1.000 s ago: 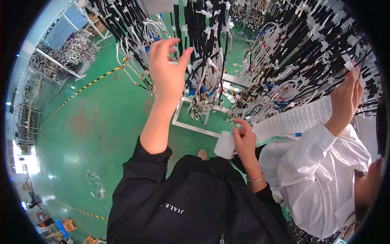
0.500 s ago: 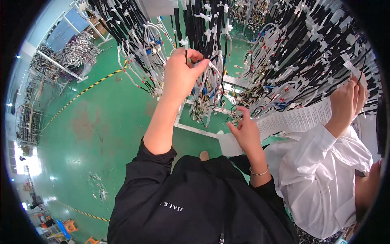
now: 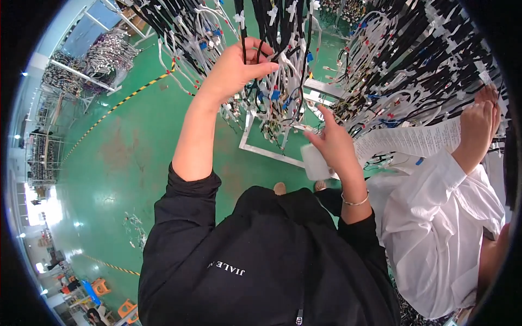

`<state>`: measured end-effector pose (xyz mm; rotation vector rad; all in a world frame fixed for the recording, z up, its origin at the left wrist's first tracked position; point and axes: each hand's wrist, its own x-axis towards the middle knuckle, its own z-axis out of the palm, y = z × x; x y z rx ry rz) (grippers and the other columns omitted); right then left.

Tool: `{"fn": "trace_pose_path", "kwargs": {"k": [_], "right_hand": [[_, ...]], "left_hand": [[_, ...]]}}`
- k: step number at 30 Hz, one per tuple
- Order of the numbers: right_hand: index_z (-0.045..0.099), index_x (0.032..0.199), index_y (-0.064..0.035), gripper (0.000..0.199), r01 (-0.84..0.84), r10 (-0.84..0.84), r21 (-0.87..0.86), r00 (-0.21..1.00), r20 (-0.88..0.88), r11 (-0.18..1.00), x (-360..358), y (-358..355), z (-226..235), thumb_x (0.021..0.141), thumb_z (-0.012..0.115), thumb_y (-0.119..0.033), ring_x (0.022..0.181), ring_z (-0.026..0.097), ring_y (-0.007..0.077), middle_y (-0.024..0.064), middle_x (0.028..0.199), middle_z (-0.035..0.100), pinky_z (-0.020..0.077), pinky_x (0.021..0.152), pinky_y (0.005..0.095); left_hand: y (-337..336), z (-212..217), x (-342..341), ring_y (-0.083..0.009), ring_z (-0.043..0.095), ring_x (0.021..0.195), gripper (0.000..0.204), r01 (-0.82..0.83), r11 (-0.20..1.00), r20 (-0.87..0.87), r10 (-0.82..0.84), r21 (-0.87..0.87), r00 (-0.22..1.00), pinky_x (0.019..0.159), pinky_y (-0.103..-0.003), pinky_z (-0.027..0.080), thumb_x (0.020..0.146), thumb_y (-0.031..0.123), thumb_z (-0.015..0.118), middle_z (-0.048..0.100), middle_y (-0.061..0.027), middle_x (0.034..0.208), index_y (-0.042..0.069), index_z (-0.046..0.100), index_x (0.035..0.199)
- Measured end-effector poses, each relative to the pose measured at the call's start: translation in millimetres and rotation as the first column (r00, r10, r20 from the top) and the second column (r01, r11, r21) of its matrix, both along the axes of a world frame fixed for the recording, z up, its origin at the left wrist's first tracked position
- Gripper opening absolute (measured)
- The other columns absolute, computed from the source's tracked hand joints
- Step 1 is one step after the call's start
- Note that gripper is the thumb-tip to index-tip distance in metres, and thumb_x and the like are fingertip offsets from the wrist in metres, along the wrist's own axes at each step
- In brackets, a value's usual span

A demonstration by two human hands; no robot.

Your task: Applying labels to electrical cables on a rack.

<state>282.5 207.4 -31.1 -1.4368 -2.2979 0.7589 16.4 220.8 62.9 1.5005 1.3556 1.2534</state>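
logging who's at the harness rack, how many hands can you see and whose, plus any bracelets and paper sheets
the person's own hands: 2, left hand up in the hanging wire harnesses, right hand holding a small white device
co-worker's hands: 2, clasped together at the rack
bracelets: 1, silver bracelet on the right wrist
paper sheets: 1, printed sheet
total: 6

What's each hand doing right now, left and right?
Left hand: closed, pinching a hanging black cable.
Right hand: holding a small white device, index finger extended toward the wire bundle.
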Motion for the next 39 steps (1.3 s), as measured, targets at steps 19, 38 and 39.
{"fn": "trace_pose_path", "kwargs": {"k": [19,38,39], "right_hand": [[0.073,0.103,-0.0038,0.02,0.019,-0.059,-0.098,0.906,-0.419,0.995,3.7,-8.1,0.0,0.093,0.065,-0.019,0.051,0.034,0.0044,-0.002,0.056,0.045,0.0259,0.047,0.0267],[0.07,0.117,-0.0049,0.026,-0.532,0.07,-0.431,0.685,-0.725,0.729,30.4,-18.4,-0.8,0.096,0.061,-0.017,0.062,0.043,-0.0019,-0.008,0.072,0.057,0.0304,0.052,0.0175],[0.062,0.129,-0.0056,0.034,-0.54,0.109,-0.469,0.728,-0.677,0.699,32.5,-20.5,-0.6,0.097,0.058,-0.014,0.059,0.038,-0.002,-0.0088,0.072,0.056,0.0281,0.052,0.016]], "left_hand": [[-36.4,4.0,-30.1,-0.0135,0.069,0.075,0.015,0.33,0.907,0.253,-0.266,-0.261,0.93,0.063,-0.022,0.047,0.096,0.017,0.061,0.073,-0.0104,0.087,0.004,0.058,0.091],[-78.6,-0.8,0.2,-0.011,0.072,0.076,0.028,-0.045,0.932,0.012,0.053,-0.359,0.999,0.043,-0.017,0.034,0.091,0.026,0.067,0.074,-0.0096,0.088,0.002,0.068,0.107],[-79.9,-3.6,2.4,-0.011,0.072,0.076,0.028,-0.044,0.931,0.024,0.056,-0.362,0.998,0.043,-0.017,0.034,0.091,0.026,0.067,0.074,-0.0096,0.088,0.002,0.068,0.107]]}}
